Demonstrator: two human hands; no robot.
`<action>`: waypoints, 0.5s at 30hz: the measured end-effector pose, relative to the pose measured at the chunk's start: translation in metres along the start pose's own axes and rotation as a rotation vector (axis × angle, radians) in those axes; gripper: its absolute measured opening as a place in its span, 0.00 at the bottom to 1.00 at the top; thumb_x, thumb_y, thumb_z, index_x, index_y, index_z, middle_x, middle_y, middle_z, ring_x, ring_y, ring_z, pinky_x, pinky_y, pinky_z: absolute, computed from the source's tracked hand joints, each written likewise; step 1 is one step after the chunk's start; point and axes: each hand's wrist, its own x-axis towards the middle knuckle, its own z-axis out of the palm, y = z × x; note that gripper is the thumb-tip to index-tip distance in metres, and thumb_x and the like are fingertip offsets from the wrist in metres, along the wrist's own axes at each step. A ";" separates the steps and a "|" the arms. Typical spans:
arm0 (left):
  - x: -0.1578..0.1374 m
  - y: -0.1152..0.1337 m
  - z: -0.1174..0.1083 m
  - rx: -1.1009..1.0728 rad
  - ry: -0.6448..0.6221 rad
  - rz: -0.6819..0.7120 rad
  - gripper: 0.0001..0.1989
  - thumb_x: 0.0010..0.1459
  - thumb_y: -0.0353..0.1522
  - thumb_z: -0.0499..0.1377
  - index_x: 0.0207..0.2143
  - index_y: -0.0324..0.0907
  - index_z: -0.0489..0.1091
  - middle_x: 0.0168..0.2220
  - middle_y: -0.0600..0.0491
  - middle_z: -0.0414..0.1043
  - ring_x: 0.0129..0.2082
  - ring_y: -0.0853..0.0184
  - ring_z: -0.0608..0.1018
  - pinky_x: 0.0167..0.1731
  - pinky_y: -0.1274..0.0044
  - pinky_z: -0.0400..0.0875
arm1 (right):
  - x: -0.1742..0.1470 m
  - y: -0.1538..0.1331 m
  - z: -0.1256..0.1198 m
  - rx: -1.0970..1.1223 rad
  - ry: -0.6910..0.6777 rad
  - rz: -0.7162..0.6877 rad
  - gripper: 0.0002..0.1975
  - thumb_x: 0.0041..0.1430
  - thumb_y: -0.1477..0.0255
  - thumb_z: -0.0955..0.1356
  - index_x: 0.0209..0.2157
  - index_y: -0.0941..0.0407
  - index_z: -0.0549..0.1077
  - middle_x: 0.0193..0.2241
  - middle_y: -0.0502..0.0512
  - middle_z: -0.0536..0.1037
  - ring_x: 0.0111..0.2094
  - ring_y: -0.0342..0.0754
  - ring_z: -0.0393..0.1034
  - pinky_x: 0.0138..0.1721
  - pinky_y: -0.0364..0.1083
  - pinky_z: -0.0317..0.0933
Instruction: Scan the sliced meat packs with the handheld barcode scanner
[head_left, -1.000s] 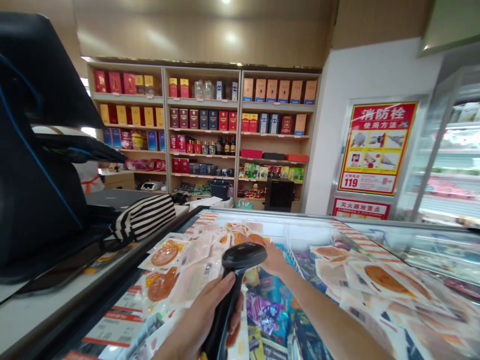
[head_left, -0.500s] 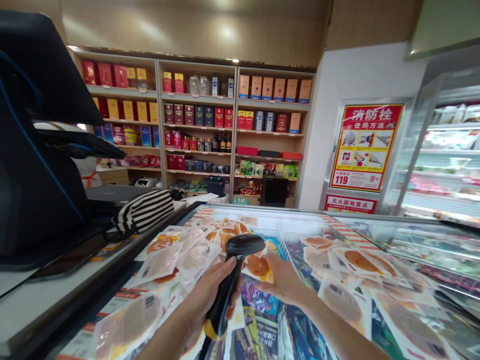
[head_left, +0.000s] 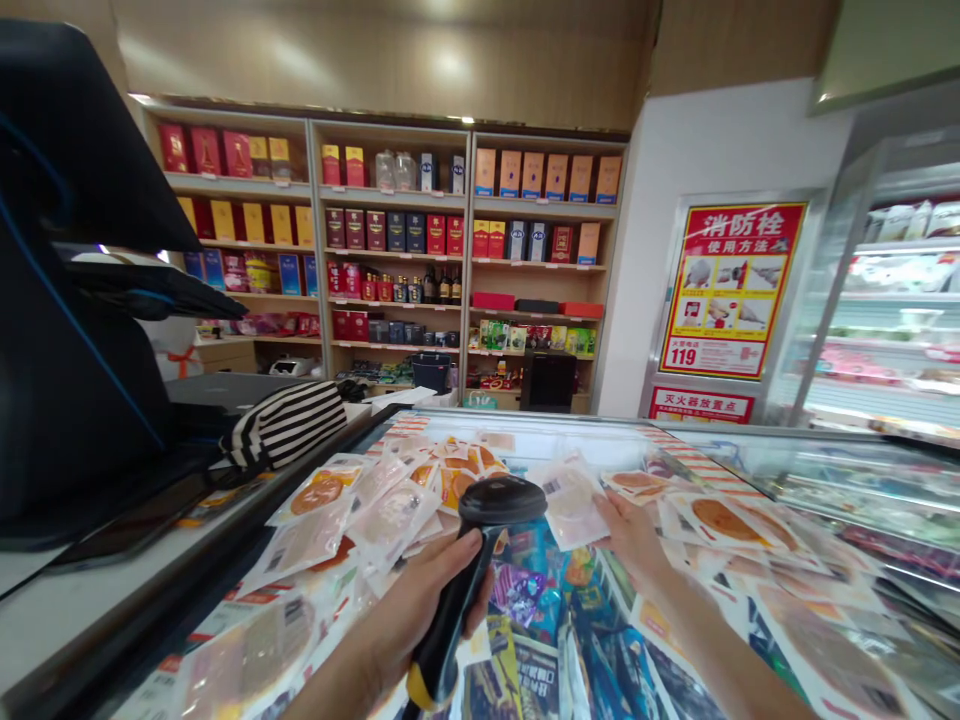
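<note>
My left hand (head_left: 431, 595) is wrapped round the handle of a black barcode scanner (head_left: 501, 500), which has a yellow band near its cord end. The scanner head points forward and right. My right hand (head_left: 634, 535) pinches the right edge of a flat clear food packet (head_left: 566, 498), its pale printed back facing up, just right of the scanner head. Similar flat packets with round orange-brown contents form a left pile (head_left: 390, 510) and a right pile (head_left: 724, 525) on the glass top of a freezer (head_left: 592, 425).
Coloured bags (head_left: 525, 660) show beneath the glass. On the left counter stand a black checkout terminal (head_left: 67, 280) and a striped pouch (head_left: 289, 425). Shelves of boxed goods (head_left: 394, 230) line the back wall, with a red poster (head_left: 731, 290) to their right.
My right hand has moved right with the packet, away from behind the scanner. The packet has turned from its orange front to its pale back. The scanner has shifted slightly right.
</note>
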 end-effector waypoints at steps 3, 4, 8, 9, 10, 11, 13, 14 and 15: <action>-0.001 0.001 0.002 0.028 -0.021 0.020 0.12 0.49 0.40 0.51 0.25 0.39 0.60 0.17 0.56 0.63 0.13 0.76 0.65 0.13 0.83 0.54 | -0.002 0.000 0.003 0.073 0.013 0.013 0.17 0.45 0.63 0.60 0.36 0.57 0.65 0.24 0.51 0.73 0.26 0.46 0.67 0.21 0.43 0.62; 0.000 0.001 0.002 0.032 -0.020 0.018 0.12 0.49 0.40 0.51 0.26 0.39 0.59 0.17 0.56 0.63 0.13 0.76 0.65 0.13 0.83 0.55 | -0.003 0.001 0.003 0.079 0.017 0.010 0.17 0.45 0.63 0.60 0.36 0.57 0.65 0.24 0.51 0.73 0.26 0.46 0.67 0.22 0.43 0.62; 0.000 -0.001 0.002 0.039 -0.022 0.018 0.12 0.49 0.40 0.50 0.29 0.39 0.60 0.18 0.56 0.63 0.14 0.76 0.65 0.13 0.83 0.54 | -0.001 0.007 0.003 0.033 0.024 -0.019 0.18 0.46 0.62 0.59 0.36 0.58 0.65 0.25 0.52 0.73 0.25 0.46 0.67 0.22 0.43 0.61; 0.000 -0.001 0.002 0.043 -0.026 0.021 0.12 0.49 0.40 0.50 0.29 0.39 0.60 0.18 0.56 0.63 0.13 0.76 0.65 0.13 0.83 0.54 | 0.001 0.008 0.002 -0.005 0.032 -0.044 0.19 0.47 0.61 0.58 0.37 0.59 0.65 0.25 0.53 0.73 0.25 0.46 0.67 0.22 0.43 0.61; 0.000 -0.002 0.002 0.045 -0.021 0.025 0.12 0.49 0.40 0.50 0.28 0.39 0.60 0.18 0.56 0.63 0.13 0.76 0.64 0.13 0.83 0.54 | 0.003 0.008 0.000 -0.062 0.054 -0.084 0.19 0.48 0.61 0.57 0.37 0.59 0.66 0.25 0.53 0.74 0.26 0.46 0.67 0.23 0.43 0.61; 0.000 -0.003 0.002 0.045 -0.010 0.029 0.12 0.49 0.40 0.51 0.27 0.39 0.61 0.18 0.56 0.62 0.13 0.77 0.64 0.14 0.83 0.54 | 0.005 0.007 -0.004 -0.143 0.090 -0.140 0.19 0.49 0.62 0.56 0.37 0.59 0.66 0.26 0.54 0.74 0.26 0.47 0.67 0.24 0.44 0.61; 0.000 -0.004 0.003 0.041 0.028 0.030 0.13 0.48 0.40 0.51 0.26 0.38 0.61 0.18 0.56 0.62 0.13 0.77 0.63 0.14 0.83 0.54 | 0.011 0.000 -0.017 -0.361 0.234 -0.275 0.20 0.50 0.63 0.55 0.37 0.60 0.68 0.28 0.56 0.74 0.28 0.48 0.67 0.29 0.45 0.60; -0.001 -0.005 0.003 0.038 0.051 0.031 0.13 0.48 0.41 0.51 0.26 0.38 0.61 0.18 0.56 0.62 0.13 0.77 0.63 0.13 0.83 0.54 | 0.013 -0.004 -0.026 -0.477 0.328 -0.340 0.20 0.50 0.64 0.55 0.38 0.60 0.68 0.29 0.57 0.74 0.29 0.48 0.67 0.31 0.46 0.60; 0.000 -0.005 0.004 0.034 0.073 0.033 0.14 0.47 0.41 0.52 0.26 0.39 0.62 0.18 0.56 0.62 0.13 0.77 0.63 0.13 0.83 0.54 | 0.016 -0.009 -0.038 -0.588 0.421 -0.400 0.20 0.51 0.65 0.55 0.39 0.60 0.68 0.30 0.58 0.74 0.31 0.49 0.67 0.33 0.46 0.59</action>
